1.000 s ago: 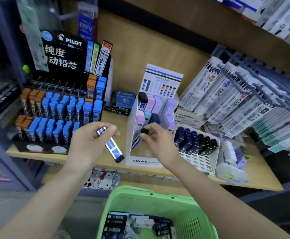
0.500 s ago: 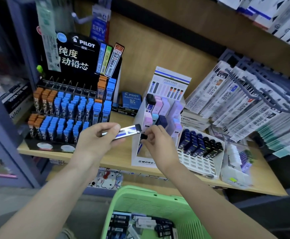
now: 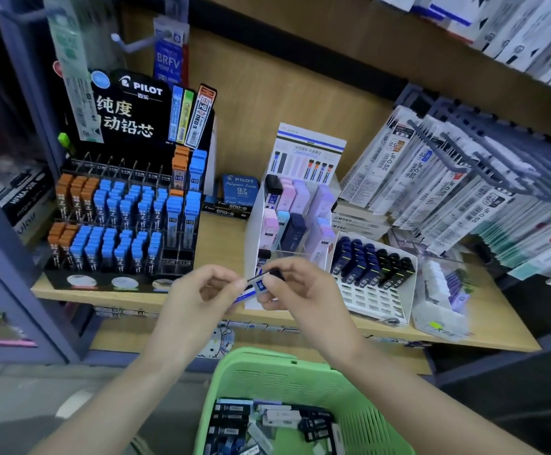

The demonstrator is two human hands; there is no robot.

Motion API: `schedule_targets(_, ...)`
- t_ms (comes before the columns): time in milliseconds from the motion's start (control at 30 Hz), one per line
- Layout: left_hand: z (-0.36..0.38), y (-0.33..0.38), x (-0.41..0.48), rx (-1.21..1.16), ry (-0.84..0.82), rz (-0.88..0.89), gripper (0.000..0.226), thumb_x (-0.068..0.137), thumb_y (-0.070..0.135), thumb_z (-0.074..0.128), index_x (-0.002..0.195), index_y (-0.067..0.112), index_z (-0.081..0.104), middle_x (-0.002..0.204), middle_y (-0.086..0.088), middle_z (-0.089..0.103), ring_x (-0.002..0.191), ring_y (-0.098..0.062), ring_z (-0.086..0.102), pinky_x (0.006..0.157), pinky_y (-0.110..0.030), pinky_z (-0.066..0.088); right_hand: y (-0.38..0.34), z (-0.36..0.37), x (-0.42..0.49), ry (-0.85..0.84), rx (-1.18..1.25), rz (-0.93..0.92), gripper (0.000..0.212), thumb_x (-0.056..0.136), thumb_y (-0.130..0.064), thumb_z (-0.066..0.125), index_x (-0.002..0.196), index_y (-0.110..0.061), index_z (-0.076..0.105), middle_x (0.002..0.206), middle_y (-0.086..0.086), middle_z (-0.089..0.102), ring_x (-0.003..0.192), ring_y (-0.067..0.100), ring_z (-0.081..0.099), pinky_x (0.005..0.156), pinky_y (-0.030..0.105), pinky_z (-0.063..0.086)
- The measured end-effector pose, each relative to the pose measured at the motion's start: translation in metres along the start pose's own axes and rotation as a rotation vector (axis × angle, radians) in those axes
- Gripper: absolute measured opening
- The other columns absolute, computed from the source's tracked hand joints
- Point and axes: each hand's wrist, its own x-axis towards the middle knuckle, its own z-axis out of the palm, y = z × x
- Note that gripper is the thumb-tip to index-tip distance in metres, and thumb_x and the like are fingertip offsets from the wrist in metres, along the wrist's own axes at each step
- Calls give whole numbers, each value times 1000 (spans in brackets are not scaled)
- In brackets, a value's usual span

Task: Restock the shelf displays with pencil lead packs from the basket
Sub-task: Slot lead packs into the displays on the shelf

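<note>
both hands (image 3: 261,290) pinch a slim, seemingly plastic lead pack (image 3: 257,285).

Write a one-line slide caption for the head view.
Left hand and right hand pinch one blue lead pack before the white display stand, above the green basket of packs.

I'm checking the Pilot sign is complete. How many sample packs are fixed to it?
3, side by side at the right edge of the Pilot sign: a blue pack, a green pack, then an orange pack. None seems hidden.
</note>
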Motion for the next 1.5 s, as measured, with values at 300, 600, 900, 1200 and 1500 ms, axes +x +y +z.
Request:
schedule_targets(300, 1, -1, 12, 489, -94, 296, 17, 87, 16, 63, 83, 32, 58, 88, 19, 59, 84, 7, 55, 77, -5, 42, 6, -42, 3, 197, -233, -68, 16, 81, -10, 70, 87, -22, 61, 78, -2, 68, 69, 14, 64, 70, 28, 55)
schedule_targets(600, 6, 35, 86, 854, -178, 658, 33, 95, 16, 52, 128, 16, 52, 132, 5, 51, 126, -11, 41, 104, -22, 29, 16, -36, 40, 183, -475, -198, 12, 85, -12, 67, 86, -23, 61, 78, -16, 60, 73, -6, 54, 67, 6, 41)
schedule_targets(900, -9, 24, 111, 1030, -318, 779, 42, 96, 9, 47, 135, 24, 45, 144, 11, 42, 133, -7, 34, 102, -16, 16, 33, -30, 60, 108, -551, -181, 13, 83, -14, 70, 93, -17, 62, 83, -6, 62, 75, 0, 56, 72, 6, 42)
schedule_targets(1200, -16, 23, 106, 1111, -255, 900, 34, 90, 6, 54, 123, 14, 56, 126, -2, 53, 116, -13, 39, 98, -33, 35, 39, -20, 69, 9, -820, -273, 11, 85, -12, 67, 96, -10, 65, 94, -7, 48, 80, 12, 57, 80, 30, 49)
schedule_targets(1500, -32, -31, 29, 1264, -191, 805, 28, 83, 27, 35, 81, 16, 61, 80, 4, 57, 74, -19, 53, 71, -29, 30, 47, -23, 44, 128, -1074, -402, 15, 91, -23, 56, 103, -15, 61, 97, -1, 61, 91, 19, 59, 69, 27, 45)
